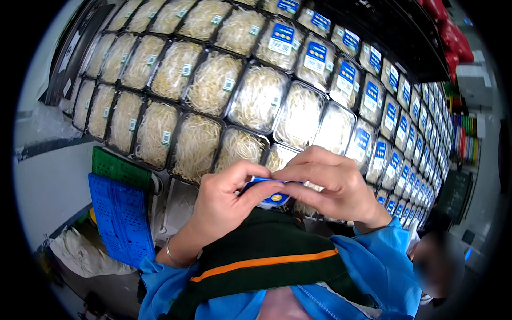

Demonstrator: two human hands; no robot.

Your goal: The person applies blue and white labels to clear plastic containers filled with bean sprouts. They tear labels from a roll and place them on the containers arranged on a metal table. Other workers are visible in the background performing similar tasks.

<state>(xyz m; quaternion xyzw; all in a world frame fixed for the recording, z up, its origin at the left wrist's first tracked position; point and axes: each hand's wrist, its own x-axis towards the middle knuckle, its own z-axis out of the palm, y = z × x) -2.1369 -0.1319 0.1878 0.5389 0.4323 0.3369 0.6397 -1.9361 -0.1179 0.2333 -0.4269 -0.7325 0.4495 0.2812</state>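
Both hands meet near my waist at the table's near edge. My left hand pinches a small stack or roll of blue-and-white labels between thumb and fingers. The fingertips of my right hand hold the same labels at their upper right side. Beyond the hands lie rows of wrapped black trays of bean sprouts. Trays to the right bear a large blue-and-white label; those on the left bear only a small green-edged code sticker. My fingers hide part of the labels.
Blue and green plastic crates stand at the left, by a white sack. A black rack or crate lies across the far trays, with red bags beyond. Another person's blurred head is at lower right.
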